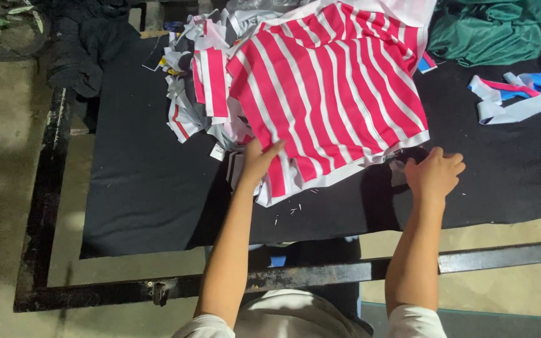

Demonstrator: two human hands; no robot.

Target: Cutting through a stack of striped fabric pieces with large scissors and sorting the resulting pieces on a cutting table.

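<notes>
Pink-and-white striped fabric panel [333, 87] lies spread on the black cloth-covered table [151, 188], its near hem toward me. My left hand [259, 164] rests flat on its lower left corner, fingers extended. My right hand [434, 173] curls at the lower right corner, fingers bent around the edge. Striped cut scraps [201, 94] pile just left of the panel; green cloth [489, 28] bunches at the far right.

head view: single camera, worn above the black table [151, 188] | faces steeply down and forward across the table | near, forearms fill the lower frame | the table's metal frame [45, 188] runs along left and bottom | no second view
</notes>
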